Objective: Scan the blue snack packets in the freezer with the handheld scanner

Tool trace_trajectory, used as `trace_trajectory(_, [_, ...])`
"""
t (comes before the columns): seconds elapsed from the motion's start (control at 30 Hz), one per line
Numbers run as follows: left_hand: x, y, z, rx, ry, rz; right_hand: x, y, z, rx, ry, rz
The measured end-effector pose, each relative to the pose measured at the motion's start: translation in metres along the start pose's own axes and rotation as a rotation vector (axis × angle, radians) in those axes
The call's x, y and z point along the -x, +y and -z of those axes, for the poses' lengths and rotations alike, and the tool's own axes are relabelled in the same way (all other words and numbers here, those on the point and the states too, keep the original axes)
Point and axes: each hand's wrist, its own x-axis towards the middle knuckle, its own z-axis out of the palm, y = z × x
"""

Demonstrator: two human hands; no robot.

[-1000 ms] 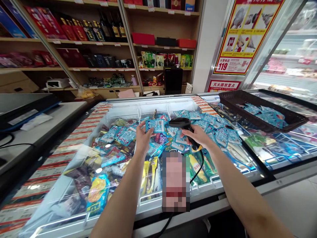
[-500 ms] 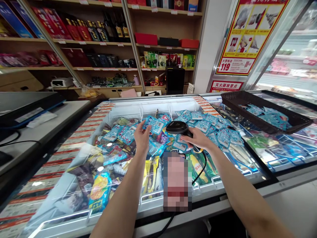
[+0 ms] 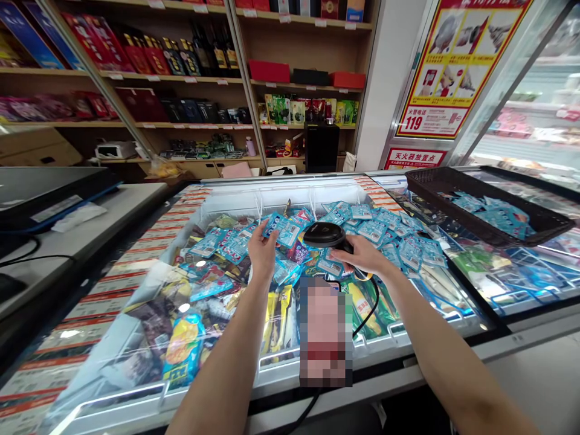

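Note:
My left hand (image 3: 263, 251) pinches the edge of a blue packet (image 3: 285, 230) with a barcode on its face. In my right hand (image 3: 360, 255) is a black barcode scanner (image 3: 324, 234), its head turned left toward that packet. A black cable (image 3: 375, 308) runs down from the scanner. Beneath both hands is a glass-topped chest freezer (image 3: 281, 360) full of bagged goods, with many similar blue packets (image 3: 410, 251) spread over the glass to the right and others (image 3: 211, 241) to the left. A pixelated patch hides a phone-shaped thing (image 3: 324, 338) below the hands.
A dark brown basket (image 3: 498, 226) holding more blue packets stands at the right. At the left is a counter (image 3: 131, 202) with a black device (image 3: 49, 196). Behind rise wooden shelves (image 3: 312, 51) of boxes and bottles. A price-label strip (image 3: 113, 284) lines the freezer's left side.
Both hands keep nearly the same pose, with the packet and scanner still held. The whole view shifts by a few pixels.

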Motion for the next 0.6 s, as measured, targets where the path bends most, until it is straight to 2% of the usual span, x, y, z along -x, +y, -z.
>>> trace_trajectory(0.33, [0.0012, 0.0006, 0.0006, 0.002, -0.01, 0.002, 0.0, -0.001, -0.0005, -0.019, -0.036, -0.017])
trace_trajectory(0.5, [0.0003, 0.0025, 0.0002, -0.01, -0.006, 0.0, -0.0012, 0.0022, -0.0006, -0.058, 0.02, -0.02])
trace_trajectory(0.6, [-0.0053, 0.0052, 0.0086, -0.07, 0.049, -0.035, -0.0032, 0.0066, 0.0005, -0.111, 0.068, -0.05])
